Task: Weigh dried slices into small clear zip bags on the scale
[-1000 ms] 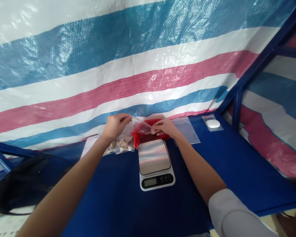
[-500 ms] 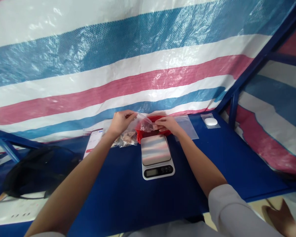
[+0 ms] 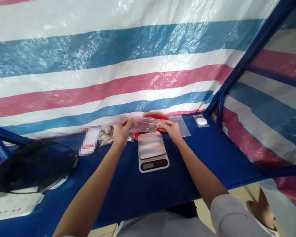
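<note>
Between my two hands a clear zip bag [image 3: 146, 124] is stretched sideways, just above the back edge of a kitchen scale. My left hand [image 3: 122, 130] pinches its left end. At the right end my right hand [image 3: 170, 129] closes on the plastic. Behind the bag lies a red plastic bag [image 3: 156, 116], partly covered. The white digital scale [image 3: 152, 145] has a shiny plate with nothing on it; its display is too small to read. Clear bags of pale, shell-like pieces [image 3: 106, 135] lie beside my left hand, which hides part of them.
A phone [image 3: 90, 141] lies left of the filled bags. Farther left are a black mesh-like object [image 3: 34, 164] and a white power strip [image 3: 13, 204]. Flat clear bags [image 3: 185, 126] and a white rounded item [image 3: 201, 121] lie to the right. Striped sheeting [image 3: 108, 85] rises behind the blue table [image 3: 133, 194].
My left hand has lowered and my hands now draw the clear bag out flatter and wider over the red bag. The camera view has shifted slightly.
</note>
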A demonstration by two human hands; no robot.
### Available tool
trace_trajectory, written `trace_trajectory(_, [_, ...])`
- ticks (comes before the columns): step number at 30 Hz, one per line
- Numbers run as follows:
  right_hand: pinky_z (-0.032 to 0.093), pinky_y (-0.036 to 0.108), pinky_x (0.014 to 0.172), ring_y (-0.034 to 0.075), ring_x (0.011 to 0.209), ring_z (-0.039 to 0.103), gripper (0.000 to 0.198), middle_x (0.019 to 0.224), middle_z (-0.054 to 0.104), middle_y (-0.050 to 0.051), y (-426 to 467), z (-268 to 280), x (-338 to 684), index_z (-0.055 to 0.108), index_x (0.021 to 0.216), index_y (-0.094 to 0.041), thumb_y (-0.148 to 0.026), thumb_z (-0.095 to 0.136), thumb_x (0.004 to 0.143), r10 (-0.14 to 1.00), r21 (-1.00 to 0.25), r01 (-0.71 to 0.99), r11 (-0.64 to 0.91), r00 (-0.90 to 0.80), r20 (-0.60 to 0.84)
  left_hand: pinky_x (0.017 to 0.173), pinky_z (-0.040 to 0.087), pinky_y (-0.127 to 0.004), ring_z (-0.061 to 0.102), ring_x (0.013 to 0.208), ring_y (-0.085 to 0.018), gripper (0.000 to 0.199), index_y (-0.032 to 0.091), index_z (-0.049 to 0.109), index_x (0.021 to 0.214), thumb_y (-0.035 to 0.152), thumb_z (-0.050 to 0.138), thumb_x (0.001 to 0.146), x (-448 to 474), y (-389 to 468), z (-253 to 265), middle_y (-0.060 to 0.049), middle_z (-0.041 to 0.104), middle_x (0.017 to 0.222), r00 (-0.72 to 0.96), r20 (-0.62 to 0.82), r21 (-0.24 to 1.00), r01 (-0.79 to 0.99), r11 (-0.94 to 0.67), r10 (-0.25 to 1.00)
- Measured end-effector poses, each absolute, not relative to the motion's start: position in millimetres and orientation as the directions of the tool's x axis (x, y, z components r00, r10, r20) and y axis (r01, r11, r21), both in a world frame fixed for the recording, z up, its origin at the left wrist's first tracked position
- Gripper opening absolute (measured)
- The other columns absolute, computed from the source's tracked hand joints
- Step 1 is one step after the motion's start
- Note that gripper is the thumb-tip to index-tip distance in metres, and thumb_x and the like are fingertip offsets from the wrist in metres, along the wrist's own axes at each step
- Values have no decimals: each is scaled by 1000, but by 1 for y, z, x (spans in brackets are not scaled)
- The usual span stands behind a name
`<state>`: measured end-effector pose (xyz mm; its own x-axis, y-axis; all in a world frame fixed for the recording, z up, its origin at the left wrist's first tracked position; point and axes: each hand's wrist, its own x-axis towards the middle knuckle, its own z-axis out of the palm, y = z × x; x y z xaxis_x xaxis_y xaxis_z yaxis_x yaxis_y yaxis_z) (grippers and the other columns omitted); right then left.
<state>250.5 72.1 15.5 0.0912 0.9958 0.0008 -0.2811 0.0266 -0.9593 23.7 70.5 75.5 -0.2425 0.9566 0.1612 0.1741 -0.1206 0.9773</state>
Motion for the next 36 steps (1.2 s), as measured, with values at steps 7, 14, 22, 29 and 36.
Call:
trace_trajectory(7, [62,37,82,22,80,74,53,83,78,5,60,10,247,80,97,-16,-57,85,63,988,-976,-203,81,145,52,59,49,-25,62,66,-16,31,14,74,73,45,72,74,33,55,63,-4,71,70,-255,118,993,7,-120,960])
trace_trajectory(14, [62,35,78,22,81,73,48,82,77,5,56,16,258,79,88,-19,-58,84,62,993,-990,-117,73,106,61,71,55,-30,66,68,-16,41,13,74,79,52,79,70,35,41,53,-6,73,76,-155,46,993,-99,-62,987])
trace_trajectory(22, [56,28,61,16,66,68,40,76,76,3,55,31,278,79,85,-18,-52,85,64,995,-996,-62,70,-62,74,75,57,-31,70,78,-19,51,12,77,95,53,86,65,14,36,61,-10,77,88,53,-50,998,-29,52,997])
trace_trajectory(29, [51,28,55,15,57,61,37,67,72,2,59,50,282,81,86,-18,-51,83,68,950,-974,104,200,-262,167,53,50,-26,64,61,-18,33,20,80,93,47,78,74,30,57,107,-4,73,71,398,-55,871,468,-151,916])
trace_trajectory(36, [59,33,66,18,65,69,36,77,77,3,56,44,303,81,90,-20,-48,85,67,966,-979,93,184,-199,163,56,49,-26,64,60,-17,22,19,79,80,39,72,81,54,57,100,-6,74,69,467,-13,903,385,-190,884])
